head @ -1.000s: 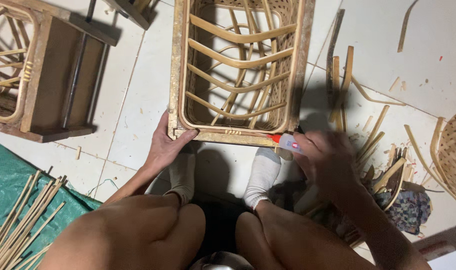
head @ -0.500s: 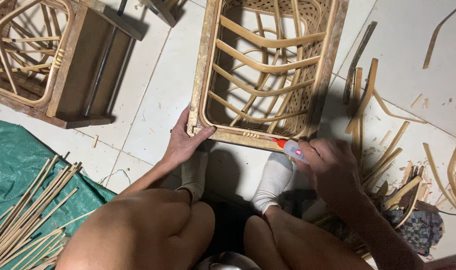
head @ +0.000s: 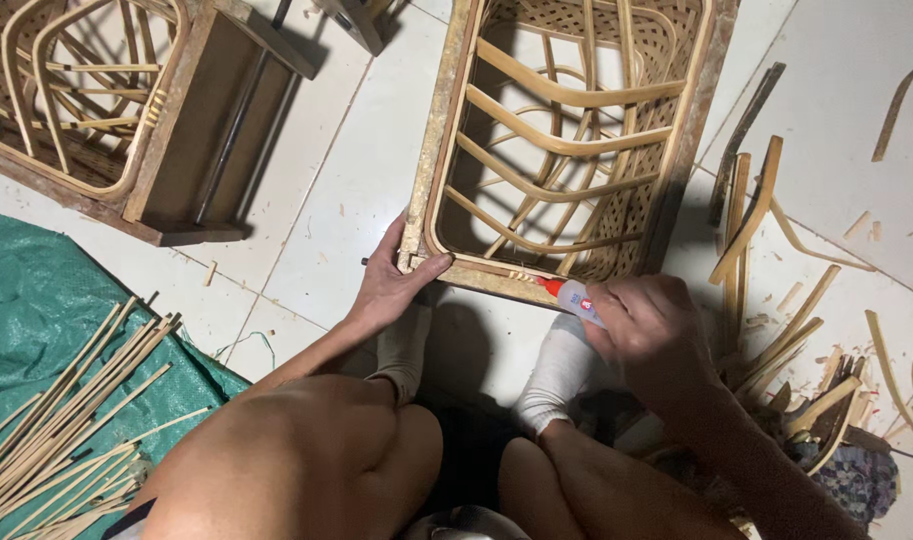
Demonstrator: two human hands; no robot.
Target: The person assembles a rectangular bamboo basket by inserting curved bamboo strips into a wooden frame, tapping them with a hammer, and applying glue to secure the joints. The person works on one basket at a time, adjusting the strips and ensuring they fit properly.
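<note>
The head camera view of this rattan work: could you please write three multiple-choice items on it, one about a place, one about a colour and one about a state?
1. Where does the left hand rest?
A. on the near left corner of the rattan frame
B. on the green tarp
C. on the bundle of thin sticks

2. What colour is the tip of the small glue tube in the right hand?
A. blue
B. red
C. yellow

3. How is the glue tube held?
A. lying loose on the floor
B. standing upright on the tarp
C. gripped in the right hand, its tip at the frame's near edge

Answers: 1 A, the fingers wrap that corner; 2 B, a red nozzle shows past the fingers; 3 C, the right hand closes around it and the tip meets the rim.
</note>
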